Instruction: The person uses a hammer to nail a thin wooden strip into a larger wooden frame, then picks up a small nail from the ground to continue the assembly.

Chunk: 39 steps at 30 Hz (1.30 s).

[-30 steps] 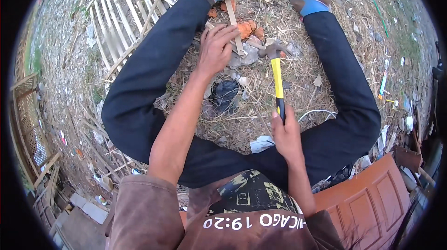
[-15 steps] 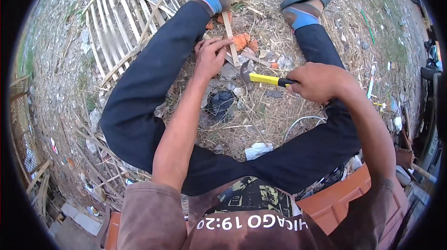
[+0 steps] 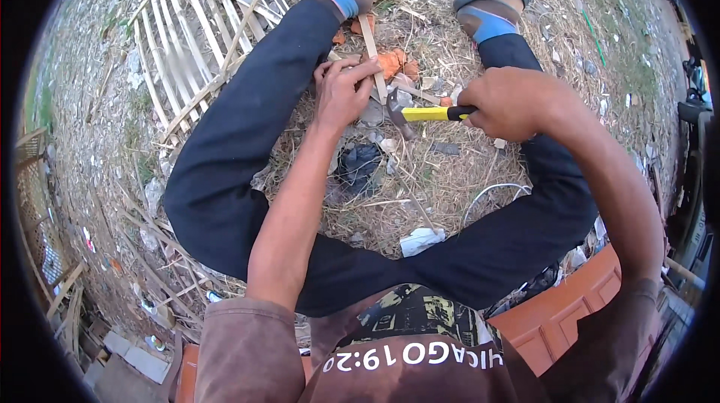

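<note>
My right hand [image 3: 510, 103] is closed around the black grip of a claw hammer [image 3: 426, 113] with a yellow shaft. The hammer's dark head lies just beside the lower end of a thin wooden strip [image 3: 371, 46]. Bent and closed, my left hand [image 3: 346, 86] presses its fingertips on that strip; its thumb side is partly hidden. Broken orange brick pieces [image 3: 391, 63] lie right of the strip, close to my left fingertips. Under the strip's lower end are grey stones [image 3: 371, 114].
A slatted wooden frame [image 3: 176, 43] lies at the far left, beyond my left leg [image 3: 240, 133]. My right leg [image 3: 540, 155] bounds the work area. Between them are a black plastic scrap [image 3: 358, 166], a white scrap [image 3: 421, 241] and dry straw. An orange-brown panel [image 3: 559, 313] is at lower right.
My right elbow has swung outward and my right hand has risen slightly. The hammer has turned a little, its head staying near the strip's end. My left hand keeps its place on the strip.
</note>
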{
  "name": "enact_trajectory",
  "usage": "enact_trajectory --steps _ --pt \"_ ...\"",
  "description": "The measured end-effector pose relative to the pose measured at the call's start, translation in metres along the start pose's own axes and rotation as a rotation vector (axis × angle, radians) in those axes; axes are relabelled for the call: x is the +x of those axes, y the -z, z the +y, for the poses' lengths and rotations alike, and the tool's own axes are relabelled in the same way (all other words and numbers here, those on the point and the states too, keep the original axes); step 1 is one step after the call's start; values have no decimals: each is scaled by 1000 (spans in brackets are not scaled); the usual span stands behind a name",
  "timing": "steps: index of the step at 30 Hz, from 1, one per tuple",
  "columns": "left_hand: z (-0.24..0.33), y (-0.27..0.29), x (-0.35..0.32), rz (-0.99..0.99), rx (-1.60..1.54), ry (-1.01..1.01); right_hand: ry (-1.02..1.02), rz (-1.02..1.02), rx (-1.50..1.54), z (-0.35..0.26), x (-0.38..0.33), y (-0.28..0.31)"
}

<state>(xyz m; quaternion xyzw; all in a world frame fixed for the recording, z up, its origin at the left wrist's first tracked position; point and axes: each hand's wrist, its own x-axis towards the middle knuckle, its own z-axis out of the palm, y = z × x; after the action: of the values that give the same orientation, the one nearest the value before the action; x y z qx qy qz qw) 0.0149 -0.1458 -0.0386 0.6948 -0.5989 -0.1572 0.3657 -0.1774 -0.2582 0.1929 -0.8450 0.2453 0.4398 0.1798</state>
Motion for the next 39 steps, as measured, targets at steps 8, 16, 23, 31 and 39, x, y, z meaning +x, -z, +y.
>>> enact_trajectory --steps 8,16,23,31,39 --pt "13 2 -8 -34 193 -92 -87 412 181 -20 -37 -90" --pt "16 -6 -6 33 156 -63 -131 535 78 -52 -45 -109" --pt "19 -13 -7 58 152 -48 -214 518 151 -66 -46 -130" --pt "21 -15 -7 39 136 -32 -301 544 251 -85 -46 -146" --pt "23 -16 -6 48 112 -25 -376 545 385 -102 -39 -164"
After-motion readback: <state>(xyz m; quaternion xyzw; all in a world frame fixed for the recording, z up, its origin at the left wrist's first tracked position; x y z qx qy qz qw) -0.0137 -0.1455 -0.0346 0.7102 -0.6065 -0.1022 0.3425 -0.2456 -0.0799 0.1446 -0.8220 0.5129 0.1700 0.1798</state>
